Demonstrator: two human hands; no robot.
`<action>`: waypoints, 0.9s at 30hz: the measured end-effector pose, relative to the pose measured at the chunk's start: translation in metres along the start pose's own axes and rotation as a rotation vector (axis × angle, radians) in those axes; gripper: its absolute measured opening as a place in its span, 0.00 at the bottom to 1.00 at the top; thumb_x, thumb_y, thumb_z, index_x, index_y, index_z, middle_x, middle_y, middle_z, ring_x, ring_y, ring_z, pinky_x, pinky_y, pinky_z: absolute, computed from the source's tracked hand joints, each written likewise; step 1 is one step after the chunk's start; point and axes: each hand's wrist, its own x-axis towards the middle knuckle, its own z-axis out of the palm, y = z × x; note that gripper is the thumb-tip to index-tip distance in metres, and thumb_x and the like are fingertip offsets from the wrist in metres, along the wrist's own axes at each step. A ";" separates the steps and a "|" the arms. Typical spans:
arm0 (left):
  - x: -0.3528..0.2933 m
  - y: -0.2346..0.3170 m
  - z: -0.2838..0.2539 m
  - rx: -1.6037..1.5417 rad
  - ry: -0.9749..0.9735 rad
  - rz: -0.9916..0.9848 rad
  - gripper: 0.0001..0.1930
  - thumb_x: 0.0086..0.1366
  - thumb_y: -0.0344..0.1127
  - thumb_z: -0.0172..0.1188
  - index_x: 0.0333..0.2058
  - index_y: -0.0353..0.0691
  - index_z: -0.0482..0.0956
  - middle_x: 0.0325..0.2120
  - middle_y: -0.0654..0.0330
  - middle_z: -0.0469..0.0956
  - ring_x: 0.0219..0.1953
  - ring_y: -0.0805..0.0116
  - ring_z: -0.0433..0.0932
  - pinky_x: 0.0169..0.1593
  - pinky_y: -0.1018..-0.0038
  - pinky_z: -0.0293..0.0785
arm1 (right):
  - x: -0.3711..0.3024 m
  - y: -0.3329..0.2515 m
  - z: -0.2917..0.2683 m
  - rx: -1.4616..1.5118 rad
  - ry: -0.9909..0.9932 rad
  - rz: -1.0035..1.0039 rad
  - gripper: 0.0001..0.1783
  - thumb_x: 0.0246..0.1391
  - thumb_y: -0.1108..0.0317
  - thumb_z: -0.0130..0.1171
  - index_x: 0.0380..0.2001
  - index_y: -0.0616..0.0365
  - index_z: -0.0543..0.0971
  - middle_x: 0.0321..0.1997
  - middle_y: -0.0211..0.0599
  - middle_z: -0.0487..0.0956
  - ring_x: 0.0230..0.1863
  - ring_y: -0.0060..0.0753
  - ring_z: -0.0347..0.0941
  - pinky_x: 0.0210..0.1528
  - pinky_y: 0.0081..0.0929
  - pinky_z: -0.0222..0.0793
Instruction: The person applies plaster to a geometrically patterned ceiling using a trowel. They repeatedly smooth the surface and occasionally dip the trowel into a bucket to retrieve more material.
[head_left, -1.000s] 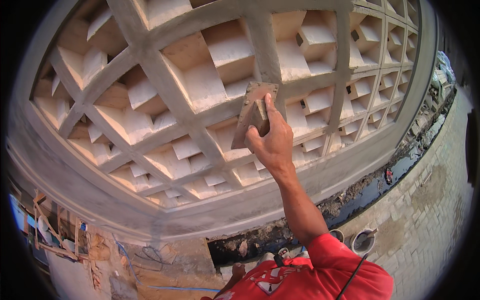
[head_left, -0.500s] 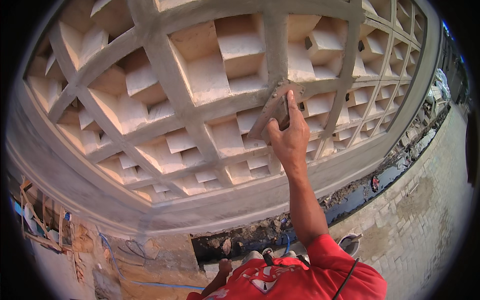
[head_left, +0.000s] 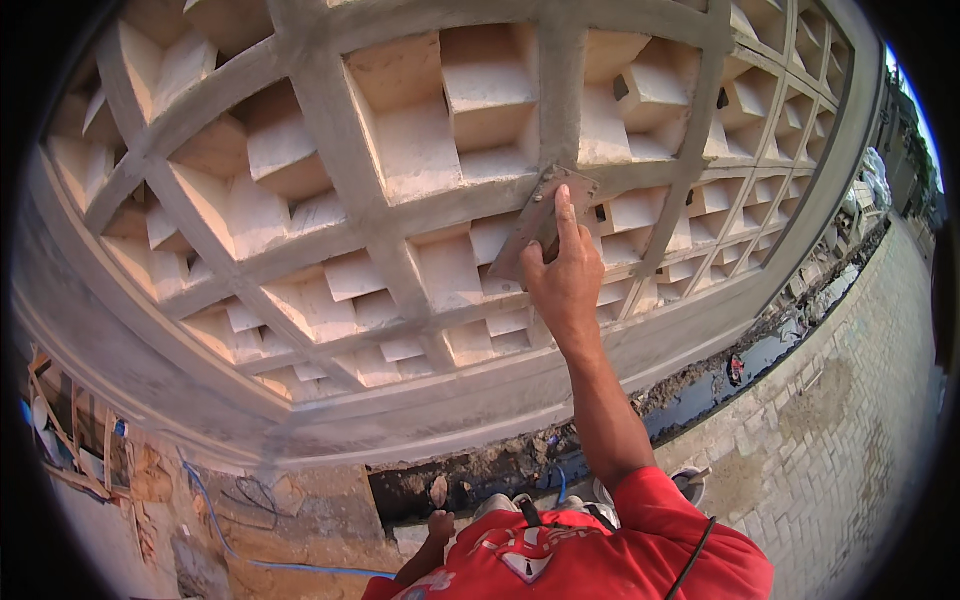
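Observation:
My right hand (head_left: 566, 280) is closed around the grip of a flat metal plastering trowel (head_left: 525, 232), its index finger stretched along the trowel's back. The trowel lies slantwise against the grey cement lattice wall (head_left: 560, 110), where an upright rib meets a cross rib. Pale, box-like recesses with angled blocks fill the openings between the ribs. Low by my body, at the bottom of the view, is my left hand (head_left: 440, 522). It is small and its fingers are not clear; no tool shows in it.
Along the wall's foot runs a trench with dark water (head_left: 705, 393) and rubble. Paving (head_left: 810, 450) stretches to the right. A bucket (head_left: 690, 485) stands by my right side. A blue hose (head_left: 310, 569) crosses the ground at lower left, near wooden scraps (head_left: 88, 450).
The view has shifted a little, so the wall appears slightly further left. My right hand and trowel stay near the same rib crossing, with little movement against the wall.

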 end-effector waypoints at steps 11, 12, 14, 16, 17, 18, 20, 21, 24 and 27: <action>0.008 0.065 -0.019 -0.560 0.029 -0.579 0.12 0.53 0.34 0.57 0.16 0.44 0.64 0.12 0.61 0.64 0.12 0.63 0.69 0.16 0.67 0.64 | 0.006 0.016 -0.006 -0.136 0.075 -0.073 0.39 0.43 0.70 0.57 0.63 0.50 0.62 0.34 0.50 0.73 0.28 0.50 0.72 0.32 0.42 0.70; 0.005 0.062 -0.017 -0.428 -0.034 -0.509 0.11 0.53 0.35 0.56 0.15 0.44 0.67 0.11 0.59 0.65 0.14 0.61 0.70 0.20 0.64 0.66 | -0.005 0.019 -0.007 -0.163 -0.030 -0.010 0.39 0.43 0.70 0.57 0.63 0.48 0.62 0.35 0.51 0.73 0.29 0.50 0.73 0.33 0.42 0.70; 0.004 0.053 -0.013 -0.064 -0.136 -0.307 0.12 0.54 0.37 0.55 0.14 0.43 0.71 0.11 0.56 0.68 0.18 0.56 0.74 0.27 0.60 0.71 | -0.022 0.027 -0.003 -0.194 -0.125 -0.031 0.40 0.43 0.70 0.57 0.63 0.47 0.61 0.35 0.50 0.73 0.30 0.50 0.73 0.34 0.42 0.71; -0.002 0.023 0.000 0.056 -0.040 -0.120 0.14 0.55 0.37 0.52 0.13 0.43 0.71 0.11 0.57 0.69 0.19 0.57 0.75 0.27 0.60 0.71 | -0.026 0.024 -0.006 -0.138 -0.155 -0.036 0.41 0.42 0.69 0.58 0.63 0.47 0.62 0.35 0.49 0.73 0.31 0.50 0.73 0.35 0.40 0.72; 0.001 0.018 0.002 0.239 0.002 0.068 0.15 0.56 0.37 0.52 0.12 0.43 0.69 0.10 0.57 0.69 0.17 0.58 0.74 0.24 0.61 0.70 | -0.020 0.020 -0.011 -0.100 -0.102 -0.040 0.41 0.42 0.69 0.58 0.63 0.47 0.61 0.35 0.48 0.73 0.31 0.50 0.74 0.35 0.40 0.72; 0.004 0.021 0.000 0.434 0.066 0.258 0.16 0.56 0.36 0.51 0.11 0.43 0.67 0.09 0.57 0.68 0.15 0.59 0.73 0.21 0.63 0.69 | -0.010 0.019 -0.021 -0.076 -0.046 -0.035 0.41 0.42 0.69 0.58 0.63 0.46 0.61 0.35 0.48 0.73 0.31 0.50 0.74 0.36 0.40 0.72; 0.012 0.041 0.002 -0.158 0.023 -0.234 0.16 0.56 0.34 0.51 0.10 0.43 0.63 0.08 0.59 0.64 0.12 0.62 0.70 0.17 0.65 0.65 | 0.009 0.015 -0.030 -0.125 0.055 -0.074 0.41 0.41 0.69 0.58 0.63 0.46 0.62 0.33 0.47 0.72 0.31 0.47 0.74 0.35 0.40 0.72; 0.013 0.054 0.000 -0.455 0.000 -0.484 0.17 0.56 0.33 0.52 0.10 0.43 0.61 0.07 0.60 0.63 0.10 0.63 0.69 0.15 0.65 0.63 | 0.011 0.016 -0.027 -0.186 0.049 -0.068 0.41 0.42 0.69 0.58 0.63 0.46 0.62 0.33 0.46 0.72 0.31 0.46 0.74 0.34 0.40 0.72; 0.013 0.063 0.002 -0.614 0.162 -0.573 0.19 0.55 0.30 0.54 0.11 0.44 0.56 0.08 0.62 0.58 0.08 0.67 0.65 0.12 0.66 0.59 | 0.008 0.018 -0.013 -0.308 -0.022 -0.056 0.41 0.42 0.69 0.58 0.64 0.46 0.61 0.32 0.45 0.71 0.29 0.44 0.74 0.33 0.40 0.71; 0.013 0.066 -0.004 -0.608 0.084 -0.596 0.20 0.56 0.30 0.55 0.12 0.45 0.54 0.08 0.64 0.57 0.09 0.69 0.65 0.13 0.67 0.58 | -0.013 0.026 -0.013 -0.311 -0.157 -0.055 0.41 0.43 0.68 0.57 0.64 0.45 0.60 0.32 0.46 0.71 0.28 0.45 0.73 0.32 0.41 0.71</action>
